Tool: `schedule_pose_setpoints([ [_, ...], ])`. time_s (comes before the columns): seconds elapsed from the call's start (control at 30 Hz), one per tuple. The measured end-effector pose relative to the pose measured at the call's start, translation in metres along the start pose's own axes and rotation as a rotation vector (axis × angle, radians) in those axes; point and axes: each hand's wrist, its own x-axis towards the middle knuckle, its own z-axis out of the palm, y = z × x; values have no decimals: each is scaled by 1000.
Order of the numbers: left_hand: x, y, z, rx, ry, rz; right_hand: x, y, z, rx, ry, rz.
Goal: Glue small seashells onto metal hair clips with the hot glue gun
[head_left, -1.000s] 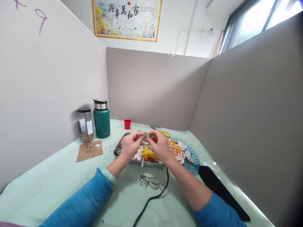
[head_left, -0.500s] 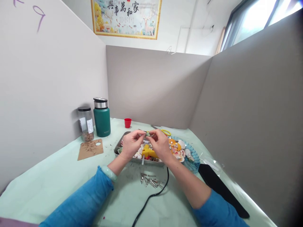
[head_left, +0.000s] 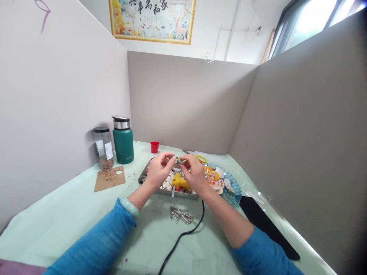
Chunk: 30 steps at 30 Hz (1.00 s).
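Above a metal tray (head_left: 160, 193), my two hands meet around a small greenish ornament (head_left: 179, 160) whose exact kind is too small to make out. My right hand (head_left: 193, 172) pinches it from the right. On its other side, the thumb and index fingertip of my left hand (head_left: 158, 170) are close together at its edge. Under my hands, a yellow hot glue gun (head_left: 179, 182) lies across the tray among small, mostly white pieces; my right hand partly covers it. Several silvery metal clips (head_left: 182, 216) lie in a loose pile nearer me.
A blue scalloped plate (head_left: 236, 191) with decorated pieces stands right of the tray. A black cord (head_left: 177, 242) runs toward me. Yellow-handled scissors (head_left: 201, 158), a red cup (head_left: 155, 147), a green bottle (head_left: 123, 145), a jar (head_left: 103, 149), brown card (head_left: 110, 179) and black strip (head_left: 269, 227) lie around.
My left fingertips have loosened slightly and drawn a little left and up. My right hand stays at the ornament. The whole view has tilted slightly downward.
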Motion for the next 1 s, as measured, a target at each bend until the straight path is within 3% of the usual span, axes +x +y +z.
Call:
schedule_pose_setpoints([
  [0.27, 4, -11, 4, -40, -54, -71, -2, 2, 1, 17, 6, -97],
  [0.47, 3, -13, 4, -63, -36, -127, -3, 5, 3, -101, -2, -18],
  [0.67, 3, -18, 4, 21, -3, -83, -4, 7, 6, -26, -38, 17],
  [1.0, 0, -19, 3, 184, 8, -22, -1, 1, 10, 25, 18, 125],
])
